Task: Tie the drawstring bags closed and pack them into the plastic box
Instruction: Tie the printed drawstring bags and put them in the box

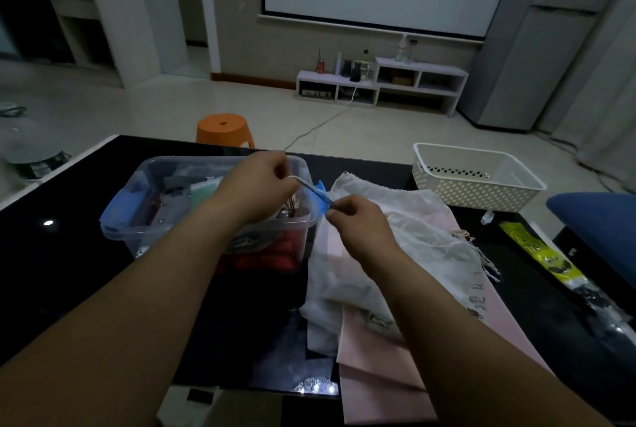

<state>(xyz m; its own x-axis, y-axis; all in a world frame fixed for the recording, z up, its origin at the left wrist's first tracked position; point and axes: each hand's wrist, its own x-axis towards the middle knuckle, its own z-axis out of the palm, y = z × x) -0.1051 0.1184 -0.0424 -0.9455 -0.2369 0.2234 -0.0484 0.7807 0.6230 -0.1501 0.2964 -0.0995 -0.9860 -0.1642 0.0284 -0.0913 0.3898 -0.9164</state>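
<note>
A clear plastic box with blue handles stands on the black table, with several packed items inside. Over its right rim, my left hand and my right hand each pinch one end of a white drawstring stretched taut between them. To the right of the box lies a heap of white drawstring bags on top of pink ones, their cords trailing toward the right.
A white perforated basket sits at the table's back right. A yellow-and-black packet lies along the right edge beside a blue cushion. An orange stool stands behind the table. The table's near edge runs below the bags.
</note>
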